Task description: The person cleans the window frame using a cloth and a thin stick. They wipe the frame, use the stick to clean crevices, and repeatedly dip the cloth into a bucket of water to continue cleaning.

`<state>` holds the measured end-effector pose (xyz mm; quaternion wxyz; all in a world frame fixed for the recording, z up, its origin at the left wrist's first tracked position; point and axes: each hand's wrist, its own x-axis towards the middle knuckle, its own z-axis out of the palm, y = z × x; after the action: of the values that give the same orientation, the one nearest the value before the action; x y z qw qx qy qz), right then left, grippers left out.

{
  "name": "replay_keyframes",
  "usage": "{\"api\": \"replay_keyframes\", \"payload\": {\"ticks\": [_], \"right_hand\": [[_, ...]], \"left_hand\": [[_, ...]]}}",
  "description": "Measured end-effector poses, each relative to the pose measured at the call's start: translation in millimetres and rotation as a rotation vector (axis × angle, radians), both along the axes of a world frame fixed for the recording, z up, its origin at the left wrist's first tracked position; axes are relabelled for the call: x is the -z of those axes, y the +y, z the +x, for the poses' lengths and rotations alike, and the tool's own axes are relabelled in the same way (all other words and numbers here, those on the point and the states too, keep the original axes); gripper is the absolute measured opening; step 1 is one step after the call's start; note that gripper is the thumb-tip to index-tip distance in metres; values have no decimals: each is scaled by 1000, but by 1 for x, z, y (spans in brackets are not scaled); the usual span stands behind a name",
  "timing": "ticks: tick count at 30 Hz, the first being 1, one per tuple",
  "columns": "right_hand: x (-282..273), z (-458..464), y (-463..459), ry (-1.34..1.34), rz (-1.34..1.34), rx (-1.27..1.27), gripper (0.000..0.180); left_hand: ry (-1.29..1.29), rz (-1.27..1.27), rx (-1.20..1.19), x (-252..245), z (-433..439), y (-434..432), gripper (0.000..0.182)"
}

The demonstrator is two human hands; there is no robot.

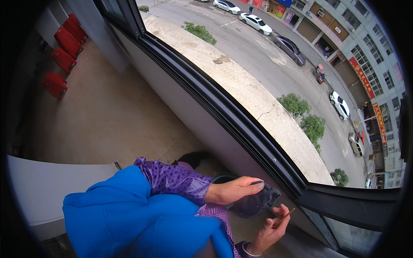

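Observation:
A piece of dark cloth (pixel 255 201) hangs from my left hand (pixel 237 190), pinched between thumb and fingers. My right hand (pixel 272 225), lower right of the cloth, holds a thin brown stick (pixel 285 217) between its fingers. The stick's tip points up and away from the cloth. Partly hidden behind my left wrist is the rim of a dark round container (pixel 222 178). Purple patterned sleeves cover my left arm, and a white band circles my right wrist.
Black window frame rails (pixel 226 103) run diagonally beside my hands, above a low wall. Beyond lie a pale concrete ledge (pixel 238 80) and a street with parked cars far below. Red plastic stools (pixel 64 59) stand at the upper left. A white curved surface (pixel 64 190) is at the left.

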<state>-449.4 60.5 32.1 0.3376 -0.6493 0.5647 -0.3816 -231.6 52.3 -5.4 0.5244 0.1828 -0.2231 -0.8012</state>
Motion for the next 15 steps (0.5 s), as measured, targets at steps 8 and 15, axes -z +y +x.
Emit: {"api": "replay_keyframes", "payload": {"ticks": [8, 15], "right_hand": [[-4, 70, 14, -159, 201, -199, 28], [-21, 150, -15, -580, 174, -344, 27]], "left_hand": [[-397, -369, -63, -9, 99, 21, 38], [-934, -574, -114, -13, 224, -4, 42]]}}
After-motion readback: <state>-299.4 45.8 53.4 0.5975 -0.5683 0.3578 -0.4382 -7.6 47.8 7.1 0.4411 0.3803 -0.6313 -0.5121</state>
